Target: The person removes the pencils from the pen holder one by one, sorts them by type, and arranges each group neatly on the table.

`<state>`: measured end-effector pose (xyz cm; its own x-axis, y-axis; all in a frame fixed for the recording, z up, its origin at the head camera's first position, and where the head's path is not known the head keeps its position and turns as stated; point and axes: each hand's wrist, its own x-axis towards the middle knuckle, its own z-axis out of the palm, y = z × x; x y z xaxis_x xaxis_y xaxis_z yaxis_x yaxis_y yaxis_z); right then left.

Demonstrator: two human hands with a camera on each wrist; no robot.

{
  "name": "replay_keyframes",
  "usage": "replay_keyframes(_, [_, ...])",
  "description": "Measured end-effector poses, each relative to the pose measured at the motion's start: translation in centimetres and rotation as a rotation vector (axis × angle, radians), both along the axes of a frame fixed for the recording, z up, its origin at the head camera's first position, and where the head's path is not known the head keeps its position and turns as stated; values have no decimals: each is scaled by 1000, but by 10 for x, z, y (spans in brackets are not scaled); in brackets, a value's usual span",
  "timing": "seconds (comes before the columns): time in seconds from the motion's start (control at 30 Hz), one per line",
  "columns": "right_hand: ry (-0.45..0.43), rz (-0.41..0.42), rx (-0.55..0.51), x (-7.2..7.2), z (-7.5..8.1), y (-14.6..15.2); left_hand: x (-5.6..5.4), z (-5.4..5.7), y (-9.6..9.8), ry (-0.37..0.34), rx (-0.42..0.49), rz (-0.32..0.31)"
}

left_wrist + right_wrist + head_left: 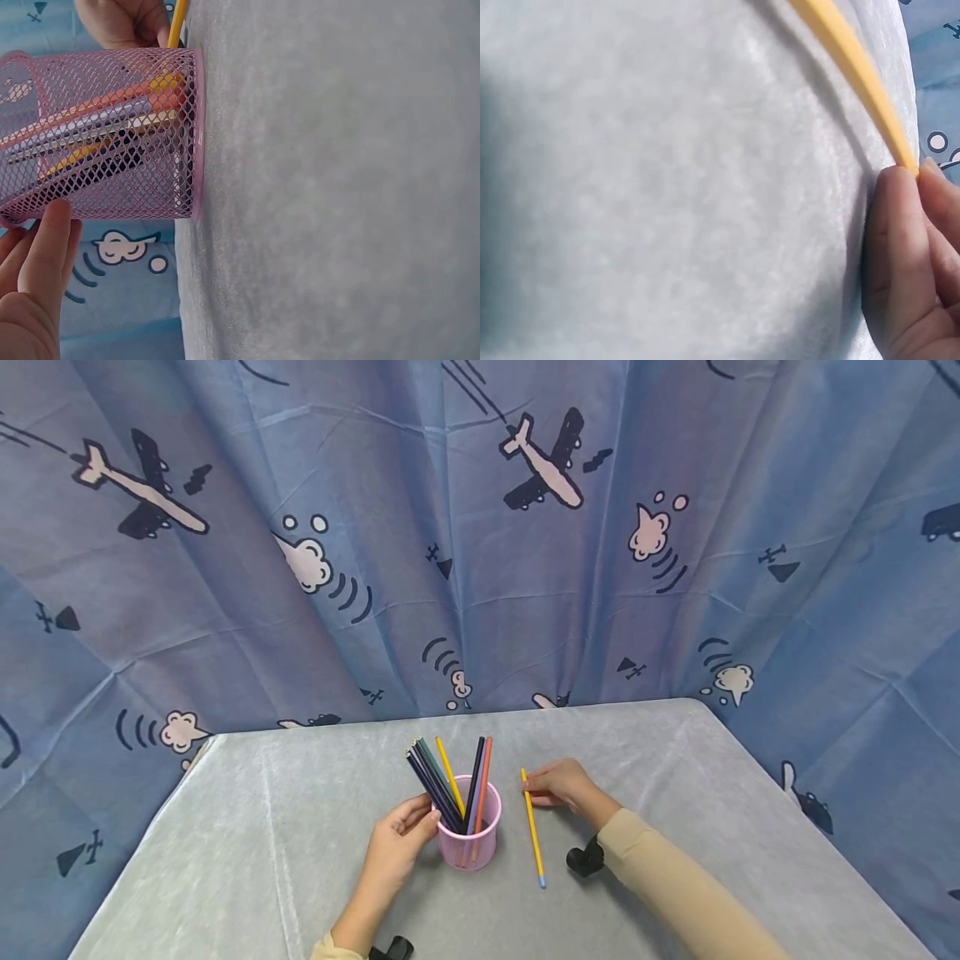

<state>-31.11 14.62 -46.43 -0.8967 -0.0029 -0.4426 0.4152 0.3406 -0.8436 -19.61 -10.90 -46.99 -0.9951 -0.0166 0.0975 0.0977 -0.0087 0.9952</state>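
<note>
A blue curtain (390, 468) printed with dark-winged planes and pale clouds hangs across the far side, behind a table (225, 843) with a light grey surface. A beige right sleeve (682, 885) comes in from the near right, and a little of the left sleeve (336, 950) shows at the near edge. The two hands are apart: the left hand (401, 839) rests its rather straight fingers against the left side of a pink mesh cup (467, 853), and the right hand (564, 785), to the cup's right, pinches a yellow pencil (533, 827) near its far end, the blue end pointing near. The cup stands upright on the table. In it, several dark pencils (431, 785) lean far left, beside another yellow one (450, 777); a black pencil (474, 785) and an orange-red pencil (483, 785) stand more upright on the right.
</note>
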Motion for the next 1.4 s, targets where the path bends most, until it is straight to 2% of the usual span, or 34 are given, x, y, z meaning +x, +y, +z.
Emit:
replay_keyframes(0.37, [-27,-20,62,-3,2,-1,1,2,2,-14,15,12])
replay_keyframes(0.6, [-22,-60,152,-7,-2,-7,0,1,1,-14,13,12])
replay_keyframes(0.97, [-53,-84,135,-11,-2,-7,1,0,1,-12,20,1])
replay_keyframes(1.23, [-6,-42,204,-7,1,-10,2,2,1,-15,2,13])
replay_keyframes(1.4, [22,-50,207,-5,-1,-11,1,2,1,-16,9,7])
